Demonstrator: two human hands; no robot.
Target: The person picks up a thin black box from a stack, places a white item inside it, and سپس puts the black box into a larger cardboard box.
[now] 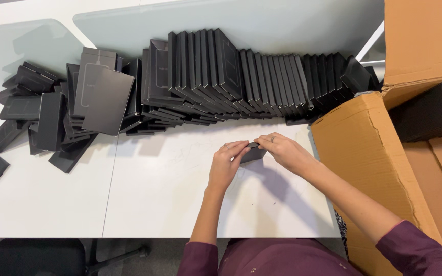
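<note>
1. Both hands, left (227,162) and right (282,151), pinch a small flat black box (252,153) at frame centre.
2. It sits just above the white bench (159,194), long axis running left-right, slightly tilted.

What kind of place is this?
Probably a packing workroom or office: rows of flat black boxes on a white table, a big brown cardboard carton, and both hands holding one small black box.
</note>
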